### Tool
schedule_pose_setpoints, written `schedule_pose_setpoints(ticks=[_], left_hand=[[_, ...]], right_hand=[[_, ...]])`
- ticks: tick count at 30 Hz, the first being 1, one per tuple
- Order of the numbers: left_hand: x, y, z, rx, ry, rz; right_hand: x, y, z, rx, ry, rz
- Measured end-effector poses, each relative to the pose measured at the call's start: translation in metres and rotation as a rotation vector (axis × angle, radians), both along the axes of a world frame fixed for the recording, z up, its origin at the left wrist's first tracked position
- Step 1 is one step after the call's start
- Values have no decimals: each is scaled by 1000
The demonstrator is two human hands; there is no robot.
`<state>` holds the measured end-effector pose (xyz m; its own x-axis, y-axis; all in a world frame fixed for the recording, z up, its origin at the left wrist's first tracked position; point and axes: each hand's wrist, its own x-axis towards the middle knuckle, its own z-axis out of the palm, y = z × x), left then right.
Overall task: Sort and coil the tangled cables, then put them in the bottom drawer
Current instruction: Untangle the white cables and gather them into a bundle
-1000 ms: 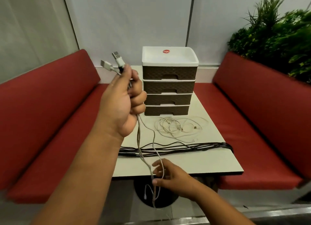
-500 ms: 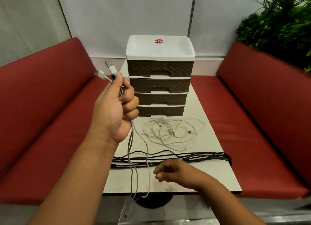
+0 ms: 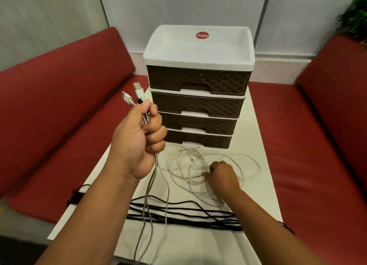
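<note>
My left hand [image 3: 139,139] is raised above the table and grips a bunch of white cables [image 3: 150,187] just below their USB plugs [image 3: 134,95]; the strands hang down over the table's front edge. My right hand [image 3: 222,175] reaches into a loose tangle of white cables [image 3: 188,161] lying on the table and pinches a strand at its right side. A long black cable [image 3: 188,213] lies stretched across the table in front of the tangle. Behind stands a brown four-drawer unit [image 3: 198,98] with every drawer closed; the bottom drawer [image 3: 198,140] is next to the tangle.
The white table [image 3: 258,149] is narrow, with red bench seats on the left [image 3: 49,145] and right [image 3: 317,165]. The drawer unit has a white tray top [image 3: 198,48]. A green plant [image 3: 355,20] shows at the far right. The black cable's left end hangs off onto the left seat.
My right hand has moved forward from near the table's front edge to the white tangle and taken hold of a strand. The camera has come closer to the table. My left hand still holds its bunch.
</note>
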<state>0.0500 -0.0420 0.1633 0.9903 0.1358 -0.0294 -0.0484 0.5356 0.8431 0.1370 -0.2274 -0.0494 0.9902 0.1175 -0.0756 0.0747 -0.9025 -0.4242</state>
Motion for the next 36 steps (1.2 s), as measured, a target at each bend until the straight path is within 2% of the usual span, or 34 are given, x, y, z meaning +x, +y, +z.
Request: schedule_pose_setpoints(ticks=[4, 6, 9, 11, 13, 17, 18, 19, 22, 25, 28, 31, 33, 36], left_hand=[[13, 7, -5, -9, 30, 8], [19, 13, -8, -7, 40, 2], [27, 22, -13, 12, 64, -12], [33, 29, -13, 28, 80, -28], [39, 35, -10, 72, 81, -35], [49, 39, 0, 168, 36, -54], [51, 40, 3, 187, 23, -61], [53, 40, 5, 205, 14, -66], [55, 44, 8, 229, -11, -102], [56, 46, 10, 253, -23, -116], [56, 46, 11, 306, -26, -107], [53, 47, 13, 370, -34, -118], [51, 46, 13, 385, -33, -150], [48, 41, 15, 290, -15, -249]], right_hand=[[8, -1, 8, 183, 125, -73], [11, -4, 26, 298, 117, -94], [12, -7, 73, 385, -98, -37], [11, -6, 116, 529, -218, -12], [9, -2, 161, 784, -254, 25], [1, 13, 241, 1540, -155, 204], [1, 18, 253, 1614, -136, 229], [1, 22, 263, 1570, -151, 236], [-5, 35, 272, 1060, -258, 256], [-15, 47, 274, 998, -133, 363], [-15, 59, 274, 760, -268, 260], [-14, 68, 273, 905, -213, 264], [-12, 74, 271, 917, -230, 262], [-7, 84, 266, 1062, -207, 237]])
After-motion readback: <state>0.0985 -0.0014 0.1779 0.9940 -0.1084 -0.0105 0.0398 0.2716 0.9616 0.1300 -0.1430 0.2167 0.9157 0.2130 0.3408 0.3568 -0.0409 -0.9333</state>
